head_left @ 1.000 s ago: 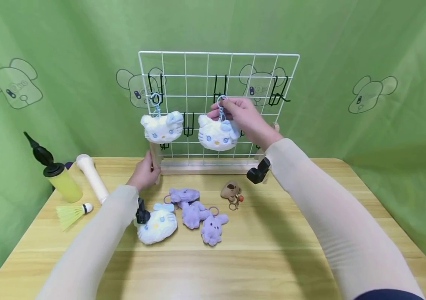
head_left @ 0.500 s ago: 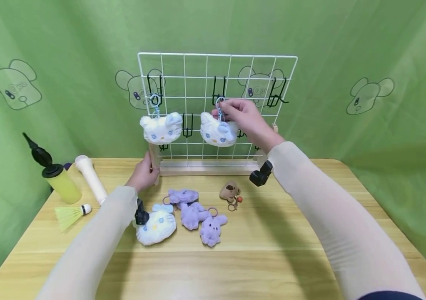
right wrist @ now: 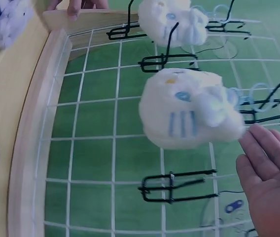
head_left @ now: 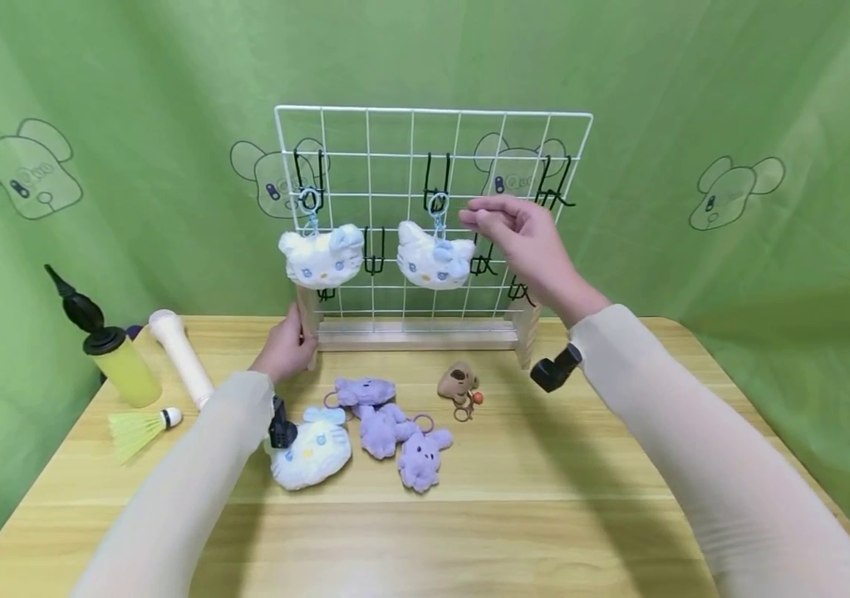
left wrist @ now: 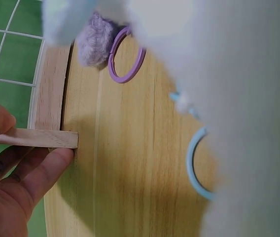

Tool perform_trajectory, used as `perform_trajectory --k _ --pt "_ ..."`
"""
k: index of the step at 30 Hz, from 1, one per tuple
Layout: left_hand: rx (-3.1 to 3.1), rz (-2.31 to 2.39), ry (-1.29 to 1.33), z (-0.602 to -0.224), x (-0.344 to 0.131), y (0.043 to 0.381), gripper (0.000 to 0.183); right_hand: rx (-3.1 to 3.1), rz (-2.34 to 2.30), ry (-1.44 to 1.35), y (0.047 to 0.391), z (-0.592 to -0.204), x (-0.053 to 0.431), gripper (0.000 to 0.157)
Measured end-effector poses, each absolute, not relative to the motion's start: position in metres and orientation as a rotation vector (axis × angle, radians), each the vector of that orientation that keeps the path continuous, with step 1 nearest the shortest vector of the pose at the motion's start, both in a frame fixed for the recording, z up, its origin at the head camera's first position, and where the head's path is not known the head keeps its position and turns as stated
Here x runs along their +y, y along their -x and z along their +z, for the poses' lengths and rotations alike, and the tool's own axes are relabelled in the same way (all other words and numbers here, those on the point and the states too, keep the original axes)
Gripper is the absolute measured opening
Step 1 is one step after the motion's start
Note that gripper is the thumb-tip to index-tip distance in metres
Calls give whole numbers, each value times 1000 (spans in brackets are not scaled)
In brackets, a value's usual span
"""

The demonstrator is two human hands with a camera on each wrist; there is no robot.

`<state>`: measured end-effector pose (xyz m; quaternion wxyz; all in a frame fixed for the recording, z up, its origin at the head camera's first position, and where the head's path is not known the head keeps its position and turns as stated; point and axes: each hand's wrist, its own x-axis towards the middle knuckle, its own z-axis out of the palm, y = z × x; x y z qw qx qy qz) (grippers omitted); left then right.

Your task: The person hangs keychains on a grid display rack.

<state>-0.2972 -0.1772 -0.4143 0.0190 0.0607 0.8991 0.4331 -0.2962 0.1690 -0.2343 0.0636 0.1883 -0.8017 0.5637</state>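
A white plush cat-head keychain (head_left: 435,259) hangs by its blue ring from the middle upper hook of a white wire grid rack (head_left: 395,311). Just to its right is my right hand (head_left: 533,241), its fingers extended and holding nothing. A second white cat plush (head_left: 323,257) hangs on the upper left hook. My left hand (head_left: 286,345) grips the wooden foot (left wrist: 56,138) at the rack's left end, thumb on one side and fingers on the other. Below it, a third white cat plush (head_left: 312,453) lies on the table, partly behind the wrist camera.
Several purple plush keychains (head_left: 420,459) and a brown plush keychain (head_left: 459,383) lie before the rack. At the left are a yellow hand pump (head_left: 129,374), a white tube-shaped object (head_left: 184,357) and a yellow shuttlecock (head_left: 142,429). Black hooks (head_left: 374,251) stick out from the grid.
My right hand has let go of the middle cat plush's ring and moved right, away from it. The plush now hangs from the hook. My left hand keeps its grip on the foot.
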Motion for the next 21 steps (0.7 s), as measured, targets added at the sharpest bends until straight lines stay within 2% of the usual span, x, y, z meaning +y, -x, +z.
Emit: perform_trajectory --k 10,15,21 --pt "2800 1320 -229 -411 -177 296 69 -2363 1528 -860 259 -240 170 30" --pt "2819 1300 -246 -410 -180 297 70 -2499 1443 -1056 241 -262 139 27" --pt "2822 1268 -221 -410 -179 295 74 -2712 1290 -1243 238 -311 87 27"
